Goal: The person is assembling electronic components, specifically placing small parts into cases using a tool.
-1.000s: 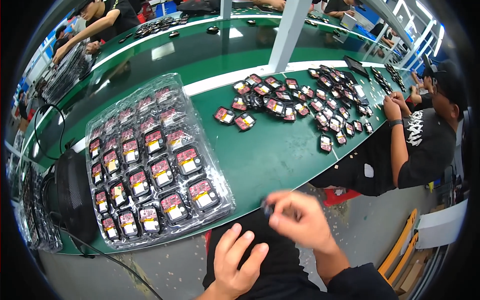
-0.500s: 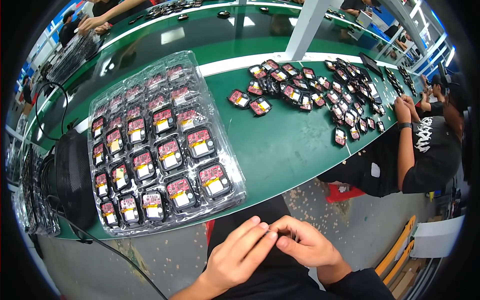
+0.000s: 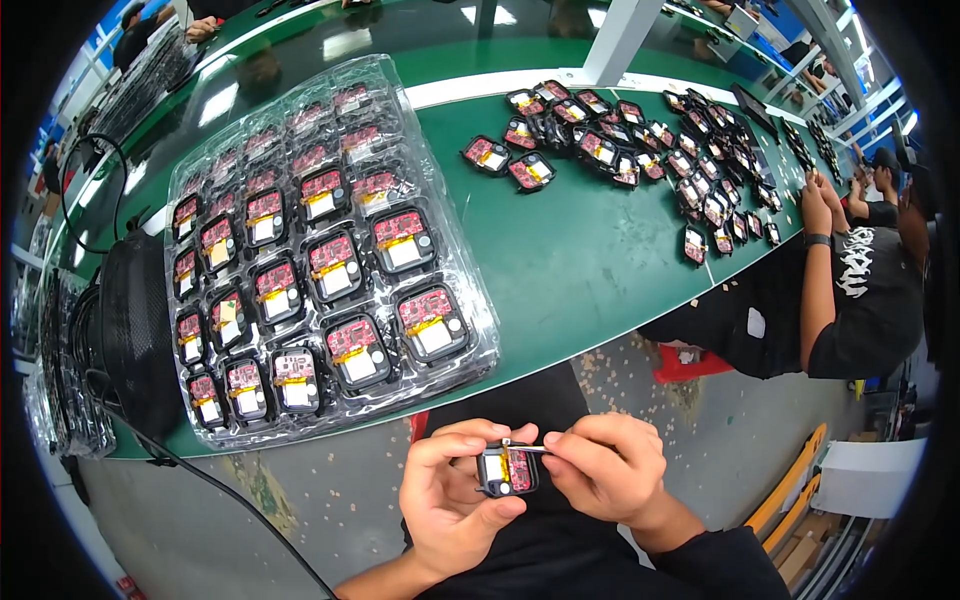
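Observation:
My left hand (image 3: 455, 495) holds a small black case with a red circuit board (image 3: 507, 470) inside it, low in the picture over my lap. My right hand (image 3: 606, 470) pinches a thin metal tool (image 3: 528, 449) whose tip rests at the top edge of that case. Both hands are in front of the green table (image 3: 560, 270), off its near edge. A clear plastic tray (image 3: 310, 250) filled with several of the same red-board units lies on the table to the upper left of my hands.
A pile of several loose red-board units (image 3: 640, 150) lies at the table's far right. A seated person in a black shirt (image 3: 850, 300) works there. A black mesh object (image 3: 135, 330) with a cable stands left of the tray. A white post (image 3: 615, 40) rises behind.
My hands have drawn together over my lap. The left hand now holds a red-board unit that faces up, and the right hand has brought the thin tool to it. The camera has tilted down.

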{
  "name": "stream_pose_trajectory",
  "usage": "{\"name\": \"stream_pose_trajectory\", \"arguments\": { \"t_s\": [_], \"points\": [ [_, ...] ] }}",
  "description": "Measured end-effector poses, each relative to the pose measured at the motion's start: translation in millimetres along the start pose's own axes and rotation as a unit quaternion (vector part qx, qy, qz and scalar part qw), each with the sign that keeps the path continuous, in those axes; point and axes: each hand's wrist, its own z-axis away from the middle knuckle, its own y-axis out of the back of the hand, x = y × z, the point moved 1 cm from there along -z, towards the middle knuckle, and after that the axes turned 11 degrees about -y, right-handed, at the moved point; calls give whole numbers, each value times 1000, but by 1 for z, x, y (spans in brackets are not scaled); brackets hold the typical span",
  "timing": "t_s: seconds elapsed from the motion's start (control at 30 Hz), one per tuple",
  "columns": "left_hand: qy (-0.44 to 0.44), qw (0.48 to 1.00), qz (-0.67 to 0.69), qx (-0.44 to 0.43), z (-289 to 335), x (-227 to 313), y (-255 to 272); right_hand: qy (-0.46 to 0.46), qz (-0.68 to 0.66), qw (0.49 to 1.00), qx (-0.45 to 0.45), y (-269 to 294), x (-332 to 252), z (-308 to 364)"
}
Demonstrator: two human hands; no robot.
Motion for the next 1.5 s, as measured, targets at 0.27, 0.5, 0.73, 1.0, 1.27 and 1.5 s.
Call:
{"name": "stream_pose_trajectory", "arguments": {
  "t_s": [0.27, 0.5, 0.73, 1.0, 1.27, 1.5],
  "points": [
    [21, 1000, 1, 4, 3, -1, 3, 47, 55, 997, -4, -2, 2, 4],
    [46, 997, -44, 39, -1, 2, 0, -29, -60, 997, -36, -2, 7, -4],
    [56, 994, -70, 60, -2, 5, -3, -7, -10, 999, -29, -5, 5, -4],
    [57, 991, -93, 73, -4, 7, -6, 20, 30, 999, -5, -6, 6, 1],
    [61, 990, -103, 75, -2, 8, -8, 25, 33, 999, 11, -11, 6, 5],
    [10, 998, -62, -2, -3, 10, -3, 51, 71, 996, 3, -7, 5, 2]
  ]
}}
